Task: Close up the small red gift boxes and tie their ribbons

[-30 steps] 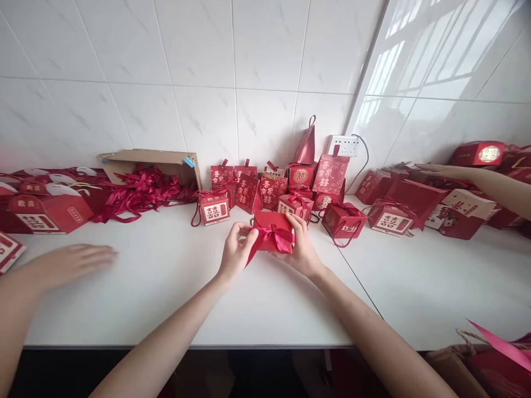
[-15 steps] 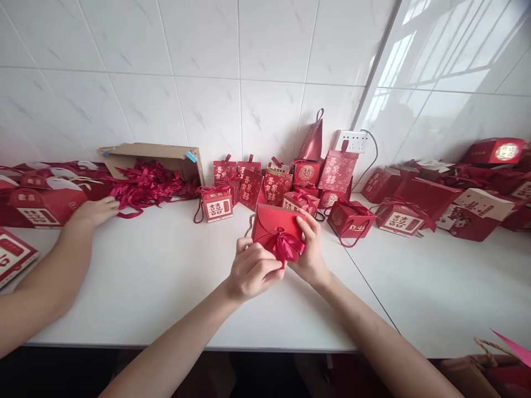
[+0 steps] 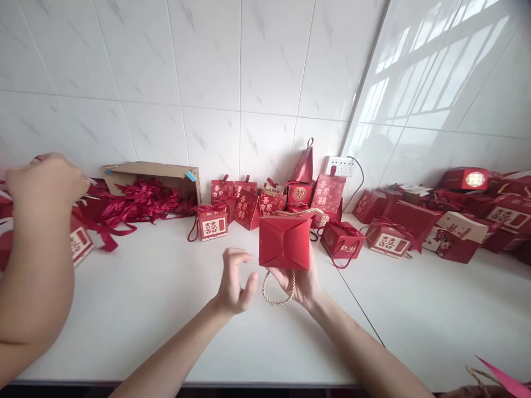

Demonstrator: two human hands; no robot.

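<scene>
The right hand [image 3: 305, 282] held a plain red box [image 3: 285, 243] while the left hand [image 3: 237, 283] stood open beside it.
The plain red box was over the white table [image 3: 174, 326], its creased face toward the viewer and a twisted cord loop [image 3: 279, 303] hanging below it. The right hand's fingers gripped it from beneath and behind, some of them hidden. Just left of the box, the left hand's fingers were curved, thumb apart, clear of it. Behind the box and to its left stood a small labelled box [image 3: 213, 224] and, farther left, a cardboard carton [image 3: 151, 168] with dark red ribbons [image 3: 143, 203]. A power strip [image 3: 339, 166] was behind it to the right. Well to its left, a co-worker's hand [image 3: 47, 179] was closed; whether it gripped anything could not be told.
</scene>
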